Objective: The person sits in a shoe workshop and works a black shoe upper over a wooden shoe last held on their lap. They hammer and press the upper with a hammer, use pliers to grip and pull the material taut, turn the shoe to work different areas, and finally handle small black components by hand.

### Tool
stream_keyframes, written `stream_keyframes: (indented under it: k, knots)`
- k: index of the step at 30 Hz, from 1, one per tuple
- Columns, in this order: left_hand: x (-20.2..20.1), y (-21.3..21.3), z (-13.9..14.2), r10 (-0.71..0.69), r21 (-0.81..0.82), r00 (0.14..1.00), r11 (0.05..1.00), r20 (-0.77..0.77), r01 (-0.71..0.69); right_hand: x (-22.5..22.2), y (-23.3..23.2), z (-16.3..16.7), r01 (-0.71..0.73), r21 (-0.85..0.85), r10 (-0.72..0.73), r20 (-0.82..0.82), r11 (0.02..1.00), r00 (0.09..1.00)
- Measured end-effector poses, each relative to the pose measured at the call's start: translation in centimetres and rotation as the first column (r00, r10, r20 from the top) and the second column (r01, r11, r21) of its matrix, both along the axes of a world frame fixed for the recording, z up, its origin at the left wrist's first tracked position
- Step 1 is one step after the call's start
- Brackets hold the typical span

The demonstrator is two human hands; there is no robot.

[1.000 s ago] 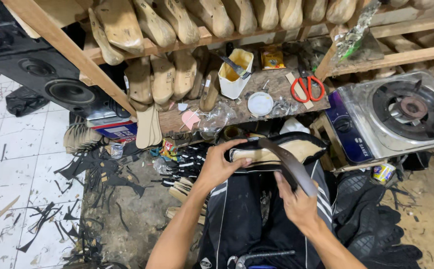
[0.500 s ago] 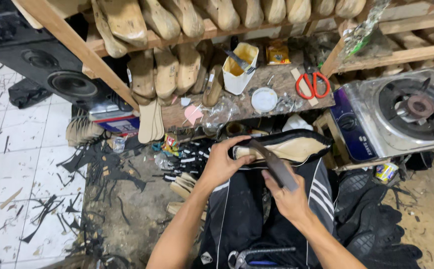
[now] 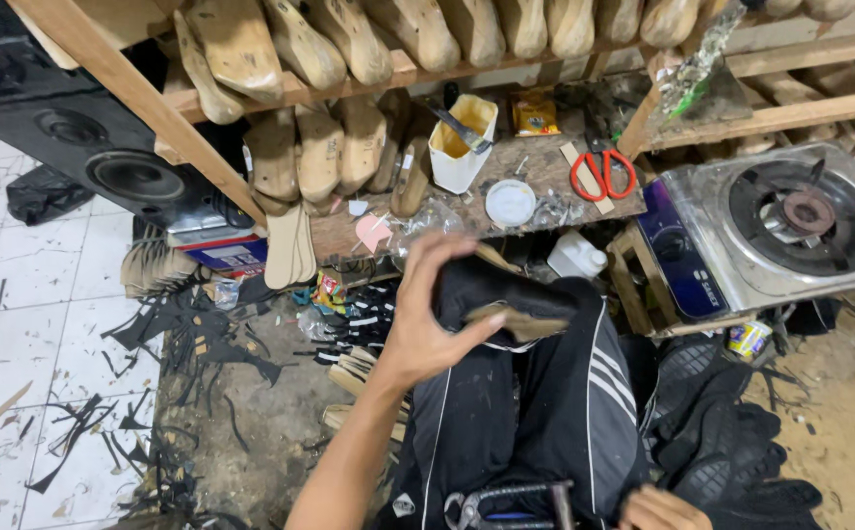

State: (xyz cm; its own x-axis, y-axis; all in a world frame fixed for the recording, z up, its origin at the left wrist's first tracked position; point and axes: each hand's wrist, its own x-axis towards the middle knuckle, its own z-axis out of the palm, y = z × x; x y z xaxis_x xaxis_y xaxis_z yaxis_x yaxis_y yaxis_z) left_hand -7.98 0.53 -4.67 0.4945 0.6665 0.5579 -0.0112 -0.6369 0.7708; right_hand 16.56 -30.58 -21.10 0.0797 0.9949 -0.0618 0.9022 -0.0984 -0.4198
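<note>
Your left hand (image 3: 422, 329) grips a black shoe piece (image 3: 506, 299) near the middle of the frame, fingers curled over its top edge and thumb pressed against its near side; a tan underside shows at its lower edge. The piece sits just above your knee, over black trousers with white stripes (image 3: 555, 412). Your right hand (image 3: 665, 510) lies at the bottom edge, mostly cut off, so you cannot tell how open it is; it is just beside a pair of pliers (image 3: 491, 501) resting on your lap. Above the shoe piece, a low wooden board (image 3: 535, 177) carries a white cup of yellow glue (image 3: 459, 142), a round white lid (image 3: 510, 203) and red-handled scissors (image 3: 604, 175). A gas stove (image 3: 771, 231) stands at the right, wooden shoe forms (image 3: 349, 44) line the top shelf, and a black speaker (image 3: 84, 147) fills the upper left.
</note>
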Motion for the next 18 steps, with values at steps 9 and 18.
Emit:
stream_keyframes:
  k: [9, 18]
  knots:
    - [14.0, -0.2, -2.6, 0.043, 0.278, 0.593, 0.909, -0.804, 0.31, -8.6, 6.8, 1.6, -0.449, 0.07, 0.454, -0.168, 0.891, 0.875]
    - [6.2, 4.6, -7.4, -0.138, -0.02, 0.646, 0.982, -0.751, 0.187, -6.7, 7.4, 4.5, 0.207, -0.143, -0.251, -0.603, 0.968, 0.757]
